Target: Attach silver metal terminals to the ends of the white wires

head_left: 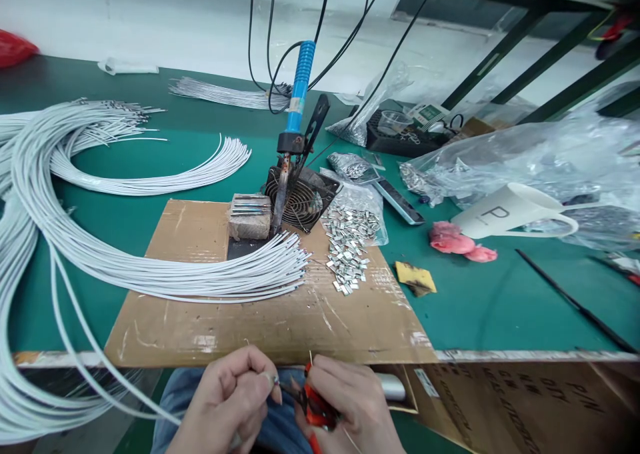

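My left hand [231, 395] is closed in a pinch on the end of a white cable [163, 412], just past the table's front edge. In my right hand [353, 394] are small red-handled pliers [319, 404], whose dark jaws point left at the cable end between my left fingertips. Whether the jaws touch it I cannot tell. A thick bundle of white cables [165, 274] curves in from the left, its ends lying on a cardboard sheet [260, 337]. Right of those ends lies a pile of small metal terminals [349, 254].
A soldering iron [301, 87] with a blue handle stands upright beside a worn block [250, 217] and a small fan [303, 197]. To the right are a yellow sponge [415, 278], a pink cloth [457, 241], a white mug [510, 211] lying tipped and plastic bags [545, 147].
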Available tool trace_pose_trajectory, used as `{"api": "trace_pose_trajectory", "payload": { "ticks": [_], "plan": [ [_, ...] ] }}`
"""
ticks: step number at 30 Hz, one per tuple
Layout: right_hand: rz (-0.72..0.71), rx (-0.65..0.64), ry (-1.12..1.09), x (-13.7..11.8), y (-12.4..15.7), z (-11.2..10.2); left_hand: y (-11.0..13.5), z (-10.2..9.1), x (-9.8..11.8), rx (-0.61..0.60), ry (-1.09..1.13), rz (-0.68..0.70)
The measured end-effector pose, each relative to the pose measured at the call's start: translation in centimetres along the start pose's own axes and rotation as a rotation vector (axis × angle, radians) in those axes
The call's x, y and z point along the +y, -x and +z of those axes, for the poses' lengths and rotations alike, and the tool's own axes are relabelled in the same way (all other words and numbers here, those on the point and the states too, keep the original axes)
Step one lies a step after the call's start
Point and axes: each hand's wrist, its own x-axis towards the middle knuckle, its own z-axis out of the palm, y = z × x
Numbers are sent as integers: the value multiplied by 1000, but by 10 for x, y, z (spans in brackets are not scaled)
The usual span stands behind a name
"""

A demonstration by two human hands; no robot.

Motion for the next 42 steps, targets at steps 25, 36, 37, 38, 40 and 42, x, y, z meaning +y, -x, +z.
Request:
{"api": "trace_pose_trajectory", "payload": {
  "ticks": [25, 36, 37, 38, 40, 42],
  "plan": [
    [-32, 52, 37, -3, 0, -2, -1, 0, -1, 17, 0, -12],
    [272, 494, -66, 5, 8, 0, -5, -7, -12, 69, -17, 28],
    [322, 542, -79, 9, 9, -9, -5, -8, -13, 86, -20, 27],
    [365, 561, -85, 12, 11, -17, -5, -9, -14, 105, -29, 38],
    [384, 478, -66, 14, 13, -28, -4, -7, -15, 132, -77, 89],
    [328, 306, -41, 10, 13, -26, -3, -3, -14, 146, -132, 139]
  ]
}}
